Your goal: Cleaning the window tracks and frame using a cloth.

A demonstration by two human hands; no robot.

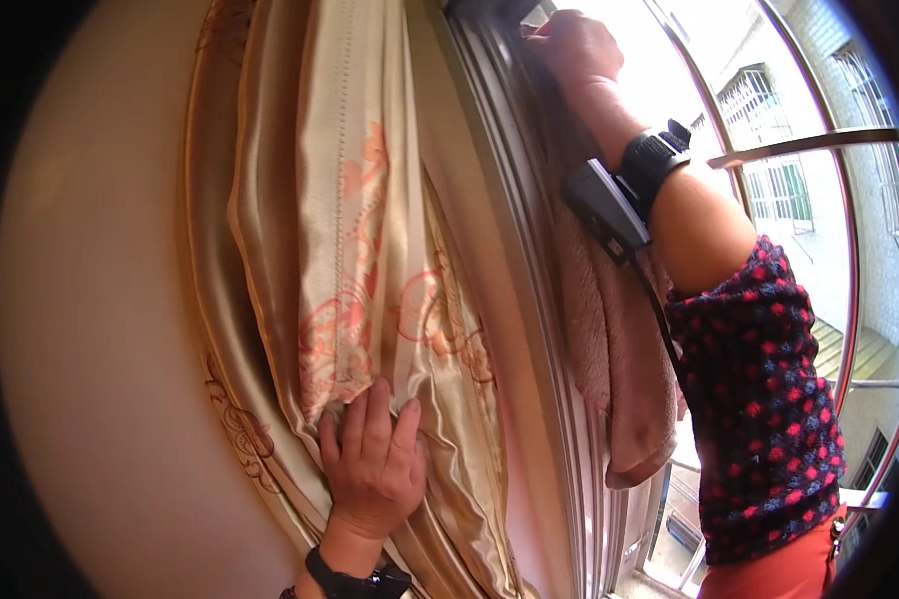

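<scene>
My left hand [374,457] lies with its fingers spread on the gold, flower-patterned curtain [359,224], low in the view, pressing against its folds. Up at the top right, my right hand [580,49] is closed on the upper part of a pinkish-brown plush cloth [614,367], which hangs down beside the window frame. A black strap with a dark device [607,210] and a cable sits on my right wrist; my left wrist bears a black band as well.
A plain wall [120,299] fills the left side. The metal window frame [524,224] runs down between the curtain and the cloth. Metal window bars [801,148] stand at the right, with a building [772,172] outside behind them.
</scene>
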